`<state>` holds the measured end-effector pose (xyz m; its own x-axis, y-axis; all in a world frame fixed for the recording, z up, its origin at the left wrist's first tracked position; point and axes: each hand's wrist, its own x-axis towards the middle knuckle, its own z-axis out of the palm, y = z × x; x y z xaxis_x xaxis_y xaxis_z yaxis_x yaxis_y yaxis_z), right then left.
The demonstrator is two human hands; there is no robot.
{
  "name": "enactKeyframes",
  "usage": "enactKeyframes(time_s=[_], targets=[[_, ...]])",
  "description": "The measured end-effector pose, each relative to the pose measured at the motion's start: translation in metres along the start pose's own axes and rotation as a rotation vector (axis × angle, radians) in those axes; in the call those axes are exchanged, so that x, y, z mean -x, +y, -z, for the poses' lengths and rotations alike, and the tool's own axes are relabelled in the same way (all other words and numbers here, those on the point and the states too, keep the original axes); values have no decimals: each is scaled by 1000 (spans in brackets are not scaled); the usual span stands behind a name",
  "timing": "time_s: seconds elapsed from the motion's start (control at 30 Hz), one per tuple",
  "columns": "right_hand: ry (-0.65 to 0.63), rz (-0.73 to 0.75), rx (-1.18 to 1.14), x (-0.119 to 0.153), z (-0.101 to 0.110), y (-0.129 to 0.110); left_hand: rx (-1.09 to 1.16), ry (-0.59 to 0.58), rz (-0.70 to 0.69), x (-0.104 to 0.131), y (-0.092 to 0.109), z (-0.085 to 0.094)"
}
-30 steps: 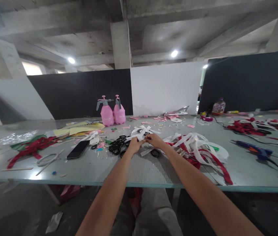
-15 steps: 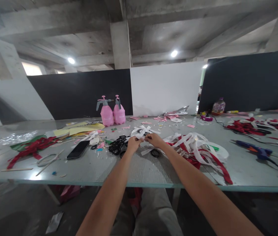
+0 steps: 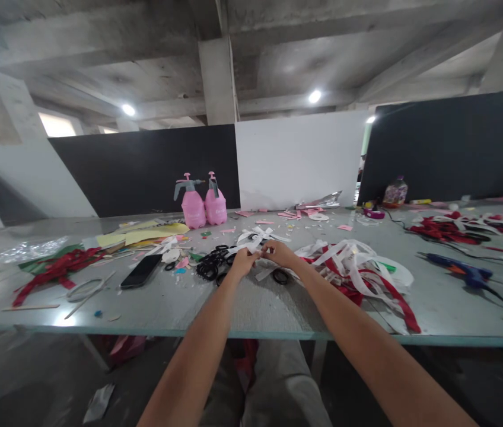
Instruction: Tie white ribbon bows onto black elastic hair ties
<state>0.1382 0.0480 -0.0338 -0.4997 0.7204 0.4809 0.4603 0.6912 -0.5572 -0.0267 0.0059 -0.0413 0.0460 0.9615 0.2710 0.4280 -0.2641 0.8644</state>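
My left hand (image 3: 243, 262) and my right hand (image 3: 279, 253) meet over the middle of the table, fingertips nearly touching. Both are closed in a pinch on a short piece of white ribbon, mostly hidden by the fingers. Just beyond them lies a small pile of white ribbon pieces (image 3: 258, 235). Black elastic bands (image 3: 209, 265) are heaped left of my left hand, and a single black band (image 3: 280, 276) rests below my right wrist. To the right spreads a tangle of white and red ribbon (image 3: 360, 267).
A phone (image 3: 142, 271), red ribbon strips (image 3: 62, 268) and yellow sheets (image 3: 145, 233) lie on the left. Two pink spray bottles (image 3: 193, 209) stand at the back. On the right is a blue glue gun (image 3: 460, 270) with its cord. The table's front edge (image 3: 278, 335) runs below my forearms.
My left hand has turned slightly and shifted a little to the right, closer to my right hand. The white ribbon between the fingers shows less now. My right hand has barely moved.
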Motion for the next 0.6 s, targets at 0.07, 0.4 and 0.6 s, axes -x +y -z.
enactKeyframes(time_s=[0.07,0.4,0.6], targets=[[-21,-8,-22,0,-1,1,-26,-19,-6,-1,-2,0],[-52,0,-56,0,-3,4,-78,-37,-9,-2,-6,-2],[4,-1,-28,0,-3,6,94,75,-60,-3,-5,-2]])
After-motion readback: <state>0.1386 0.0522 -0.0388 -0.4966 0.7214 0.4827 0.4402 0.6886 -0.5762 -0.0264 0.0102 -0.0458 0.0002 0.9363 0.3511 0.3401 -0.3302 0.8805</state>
